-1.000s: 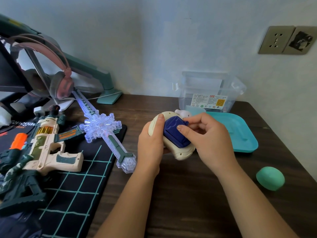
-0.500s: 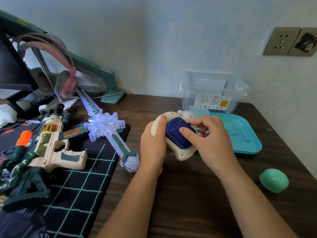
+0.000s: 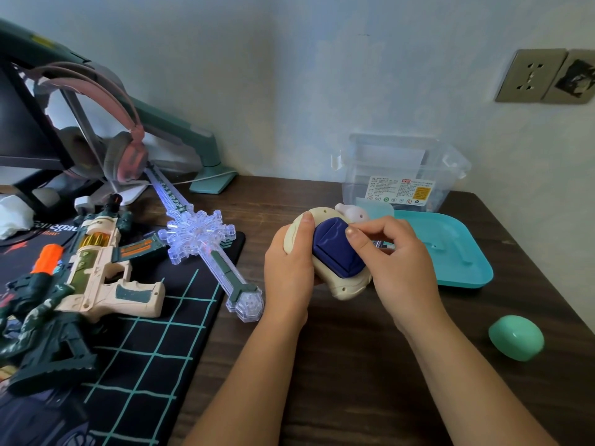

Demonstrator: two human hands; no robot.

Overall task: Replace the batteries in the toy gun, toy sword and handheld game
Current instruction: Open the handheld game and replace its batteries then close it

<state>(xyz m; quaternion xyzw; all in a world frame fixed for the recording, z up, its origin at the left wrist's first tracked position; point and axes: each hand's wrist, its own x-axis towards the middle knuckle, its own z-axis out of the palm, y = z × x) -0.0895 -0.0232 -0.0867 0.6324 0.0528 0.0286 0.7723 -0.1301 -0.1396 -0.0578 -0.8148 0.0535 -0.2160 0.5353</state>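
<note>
The cream handheld game [image 3: 346, 286] is held back-side up above the desk, its dark blue battery cover [image 3: 336, 252] facing me. My left hand [image 3: 288, 268] grips its left end, thumb on the back. My right hand [image 3: 399, 262] grips the right side with the thumb pressing the blue cover; a battery shows between its fingers. The lit transparent toy sword [image 3: 199, 239] lies diagonally on the desk and mat. The cream and green toy gun [image 3: 99, 265] lies on the black mat at the left.
A teal tray [image 3: 460, 252] and a clear plastic box [image 3: 402, 175] stand behind my hands. A green egg-shaped object [image 3: 516, 337] lies at the right. Pink headphones [image 3: 125, 152], a monitor arm and the black grid mat [image 3: 145, 355] fill the left side.
My hands hold the game as before; the right thumb has shifted slightly on the blue cover. The camera has drifted a little.
</note>
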